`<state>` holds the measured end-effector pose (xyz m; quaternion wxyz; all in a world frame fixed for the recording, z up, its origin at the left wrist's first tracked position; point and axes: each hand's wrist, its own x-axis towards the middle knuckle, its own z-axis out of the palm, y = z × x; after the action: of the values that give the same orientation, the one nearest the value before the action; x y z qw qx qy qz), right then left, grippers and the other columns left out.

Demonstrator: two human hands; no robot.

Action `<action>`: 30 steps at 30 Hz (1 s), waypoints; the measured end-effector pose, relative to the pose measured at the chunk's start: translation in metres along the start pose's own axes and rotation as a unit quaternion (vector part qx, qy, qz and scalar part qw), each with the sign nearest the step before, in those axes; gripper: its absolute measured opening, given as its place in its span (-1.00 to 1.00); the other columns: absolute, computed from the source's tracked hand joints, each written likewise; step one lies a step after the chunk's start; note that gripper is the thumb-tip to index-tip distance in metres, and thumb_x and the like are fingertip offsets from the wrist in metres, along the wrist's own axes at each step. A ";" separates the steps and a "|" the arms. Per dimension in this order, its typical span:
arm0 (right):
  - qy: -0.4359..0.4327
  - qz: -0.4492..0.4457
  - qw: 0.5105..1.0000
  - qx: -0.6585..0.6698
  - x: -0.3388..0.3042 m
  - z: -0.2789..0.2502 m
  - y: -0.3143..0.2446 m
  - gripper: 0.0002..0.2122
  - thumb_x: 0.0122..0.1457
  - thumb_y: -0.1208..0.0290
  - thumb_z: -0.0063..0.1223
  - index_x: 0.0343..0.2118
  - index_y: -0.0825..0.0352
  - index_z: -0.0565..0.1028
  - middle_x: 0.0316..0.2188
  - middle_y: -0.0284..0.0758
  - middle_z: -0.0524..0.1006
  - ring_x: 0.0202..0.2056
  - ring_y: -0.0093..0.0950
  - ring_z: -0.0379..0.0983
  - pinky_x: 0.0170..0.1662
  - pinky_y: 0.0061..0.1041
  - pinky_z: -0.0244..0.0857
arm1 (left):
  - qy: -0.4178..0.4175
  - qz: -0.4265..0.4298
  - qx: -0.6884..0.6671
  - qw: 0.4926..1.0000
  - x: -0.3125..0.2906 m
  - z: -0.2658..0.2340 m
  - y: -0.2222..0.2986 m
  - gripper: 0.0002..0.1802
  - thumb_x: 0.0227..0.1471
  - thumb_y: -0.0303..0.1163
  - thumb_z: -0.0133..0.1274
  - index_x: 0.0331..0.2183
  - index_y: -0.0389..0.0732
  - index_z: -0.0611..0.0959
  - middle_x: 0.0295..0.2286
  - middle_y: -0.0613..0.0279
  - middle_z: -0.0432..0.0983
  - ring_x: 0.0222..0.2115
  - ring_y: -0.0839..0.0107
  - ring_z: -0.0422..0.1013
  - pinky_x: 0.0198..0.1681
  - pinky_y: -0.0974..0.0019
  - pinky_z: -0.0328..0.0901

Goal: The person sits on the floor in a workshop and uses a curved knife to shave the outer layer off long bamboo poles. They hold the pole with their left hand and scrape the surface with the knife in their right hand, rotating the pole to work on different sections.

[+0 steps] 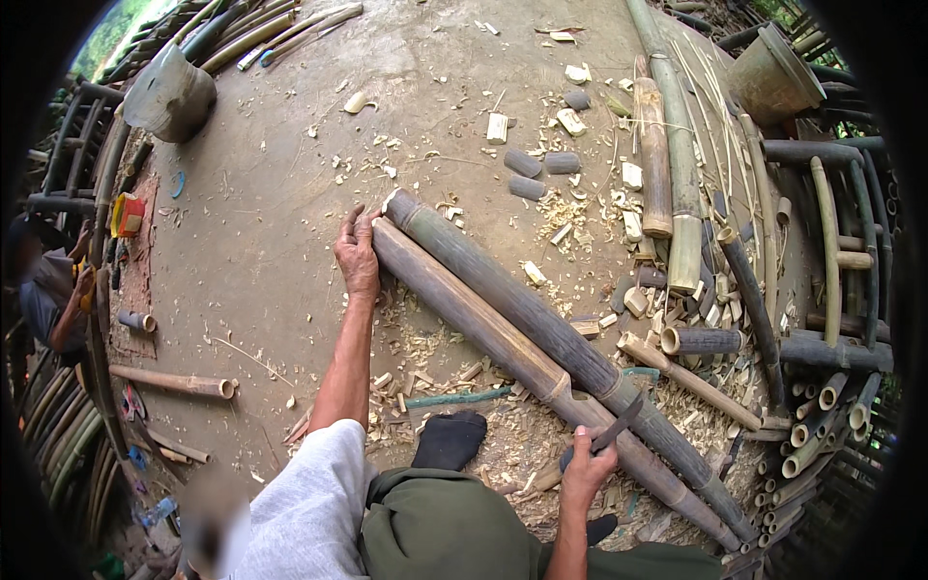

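Observation:
Two thick bamboo poles lie side by side, slanting from the middle down to the lower right. My left hand (358, 259) grips the upper end of the nearer, browner bamboo pole (474, 314), its fingers bent around the end. Beyond it, the darker bamboo pole (503, 280) has a pale cut end. My right hand (588, 471) is closed on the dark handle of a knife (621, 423). The blade points up and to the right, over the poles. Just above the right hand, the nearer pole shows a notch close to a node.
Wood shavings and cut bamboo pieces (527, 162) litter the ground. More poles (684, 184) and a bucket (776, 75) stand or lie at right. A grey container (170, 95) is at far left. Another person (53, 290) sits at the left edge, near a bamboo length (174, 380).

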<state>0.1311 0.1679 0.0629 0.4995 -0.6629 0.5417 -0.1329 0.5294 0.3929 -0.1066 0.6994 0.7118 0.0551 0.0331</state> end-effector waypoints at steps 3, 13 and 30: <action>-0.005 -0.087 0.995 -0.041 0.002 0.008 0.002 -0.81 0.37 0.35 0.13 -0.30 0.35 0.42 -0.53 -0.39 0.47 -0.51 -0.55 0.39 -0.34 -0.45 0.32 | -0.013 -0.009 -0.037 0.999 0.002 0.001 -0.002 -0.43 0.38 -0.16 0.11 0.24 -0.32 0.48 -0.09 0.12 0.68 -0.14 0.46 0.51 -0.01 0.34 0.39; -0.043 -0.048 0.998 0.008 -0.017 0.030 -0.004 -0.78 0.41 0.46 -0.17 0.02 0.46 0.32 -0.48 -0.19 0.59 -0.44 -0.37 0.51 -0.27 -0.32 0.38 | -0.505 0.303 0.407 0.698 -0.134 0.113 0.136 0.60 -0.60 0.00 0.67 0.45 0.05 0.13 0.41 -0.01 0.02 0.43 -0.03 -0.05 0.47 -0.23 -0.14; -0.051 -0.112 0.975 -0.187 -0.018 0.037 0.041 -0.78 0.41 0.42 -0.08 -0.05 0.49 0.37 -0.57 0.06 0.53 -0.51 0.08 0.56 -0.45 0.00 0.35 | -0.575 0.373 0.474 0.553 -0.189 0.132 0.109 0.57 -0.51 -0.06 0.56 0.47 -0.12 0.03 0.44 0.09 0.00 0.48 0.10 -0.10 0.49 -0.24 -0.31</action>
<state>0.1269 0.2056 0.0191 0.3759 -0.8068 0.4530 -0.0501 0.3618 0.2368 0.0052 0.0682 0.7647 -0.6215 -0.1558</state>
